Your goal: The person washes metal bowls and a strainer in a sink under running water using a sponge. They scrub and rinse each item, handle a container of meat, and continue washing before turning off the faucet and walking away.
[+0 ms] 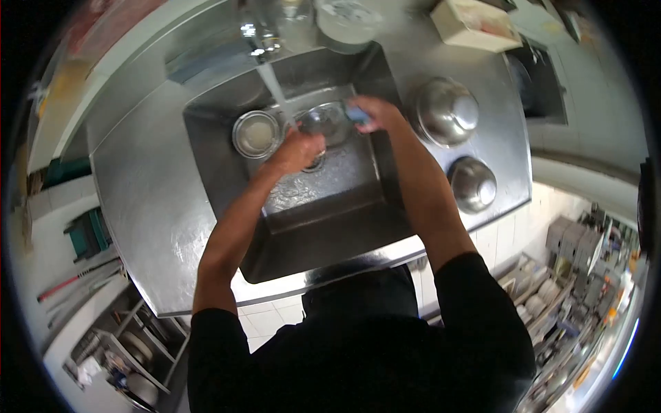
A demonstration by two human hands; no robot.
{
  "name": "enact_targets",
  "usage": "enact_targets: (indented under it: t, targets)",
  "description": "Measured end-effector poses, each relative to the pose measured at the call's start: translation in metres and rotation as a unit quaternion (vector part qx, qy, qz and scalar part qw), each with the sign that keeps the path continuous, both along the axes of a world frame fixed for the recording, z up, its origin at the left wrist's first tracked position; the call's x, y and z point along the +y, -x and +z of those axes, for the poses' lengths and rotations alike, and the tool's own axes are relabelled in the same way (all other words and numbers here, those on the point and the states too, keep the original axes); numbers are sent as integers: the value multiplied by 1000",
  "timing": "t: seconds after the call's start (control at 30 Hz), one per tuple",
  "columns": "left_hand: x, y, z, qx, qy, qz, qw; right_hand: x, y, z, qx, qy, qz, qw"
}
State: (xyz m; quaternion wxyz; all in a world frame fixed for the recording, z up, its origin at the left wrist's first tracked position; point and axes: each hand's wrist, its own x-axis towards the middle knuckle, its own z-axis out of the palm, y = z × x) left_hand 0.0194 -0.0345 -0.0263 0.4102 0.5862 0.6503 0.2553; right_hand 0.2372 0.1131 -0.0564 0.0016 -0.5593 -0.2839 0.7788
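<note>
My left hand [301, 151] is closed at the near left edge of a shiny round bowl [326, 122] inside the sink [310, 255]. The fingers are partly hidden and slightly blurred. A blue sponge [357, 113] is gripped in my right hand [377, 114], at the bowl's right side. Water [273, 86] streams from the faucet [256, 43] and falls beside my left hand. To the left of that hand, a small round bowl [256, 134] with pale contents or a pale bottom sits in the sink.
Two upturned metal bowls, a larger one [447, 112] and a smaller one [472, 184], rest on the steel counter [148, 206] right of the sink. Behind the sink stand a round lidded tub [348, 24] and a cream rectangular container [476, 26]. Shelves with kitchenware flank the counter below.
</note>
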Motion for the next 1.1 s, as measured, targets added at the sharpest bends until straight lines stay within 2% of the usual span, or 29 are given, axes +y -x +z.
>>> enact_targets:
  t: [0.03,0.07,0.1,0.13,0.17,0.2,0.23,0.27,0.3,0.33,0.4,0.43,0.47,0.53,0.57,0.6,0.67,0.7,0.73,0.77,0.8,0.83,0.87,0.9,0.93,0.97,1.03,1.07,1.1]
  targets:
    - [7,5,-9,-60,2,4,998,20,31,52,-114,-121,184,969]
    - [20,8,-19,-122,0,11,993,43,54,43,-132,-273,252,919]
    - [37,7,-40,-266,1,166,949,40,87,36,-237,-512,209,799]
    - [44,5,-57,-399,16,316,860,15,107,86,-270,-465,222,813]
    - [48,5,-46,-538,26,382,751,-3,132,73,-287,-552,206,755]
    - [48,4,-37,-659,40,436,611,-27,140,90,-268,-597,254,712]
    - [35,24,-68,-774,47,369,512,-48,145,79,-236,-667,268,654]
    - [18,50,-100,-867,52,297,397,-66,140,78,-162,-711,283,623]
    - [4,65,-103,-762,52,390,515,-77,134,76,-85,-749,293,588]
    - [-11,71,-102,-632,46,464,619,-77,124,72,-92,-747,290,592]
    - [-38,68,-52,-610,58,494,617,-72,93,63,64,-770,307,556]
    - [-43,58,-38,-612,69,487,620,-69,84,57,41,-711,292,638]
    - [-48,46,-26,-602,81,482,632,-66,83,56,32,-709,289,643]
    - [-45,33,-25,-591,95,475,646,-54,100,68,9,-539,239,808]
    - [-37,27,-34,-570,111,473,663,-60,108,99,-116,-533,334,769]
    - [-30,21,-42,-548,126,470,681,-71,113,107,-119,-531,331,771]
    - [-19,24,-39,-558,117,460,680,-82,124,115,-181,-588,438,655]
    - [-10,27,-24,-580,117,417,690,-91,122,92,-118,-674,366,631]
    - [-2,32,-9,-600,116,374,697,-97,116,75,-120,-673,363,633]
    - [8,37,0,-561,129,337,745,-103,110,61,-112,-693,320,636]
    - [17,42,-13,-560,128,340,744,-108,104,52,-101,-711,278,638]
    - [26,46,-36,-400,129,253,871,-113,95,46,-89,-704,153,688]
    - [33,49,-49,-219,126,153,955,-114,86,42,-109,-661,201,715]
    - [39,41,-47,-40,39,-5,998,-114,77,40,-130,-616,246,737]
    - [43,27,-43,142,-51,-163,975,-118,71,41,-133,-576,273,759]
    - [42,15,-38,146,-54,-161,975,-122,64,44,-135,-537,299,777]
    - [35,1,-32,388,-75,-303,867,-139,50,40,-137,-521,321,779]
    - [29,0,-30,397,-70,-299,865,-148,45,31,-139,-501,332,787]
    - [23,2,-29,411,5,-226,883,-154,40,24,-141,-482,343,794]
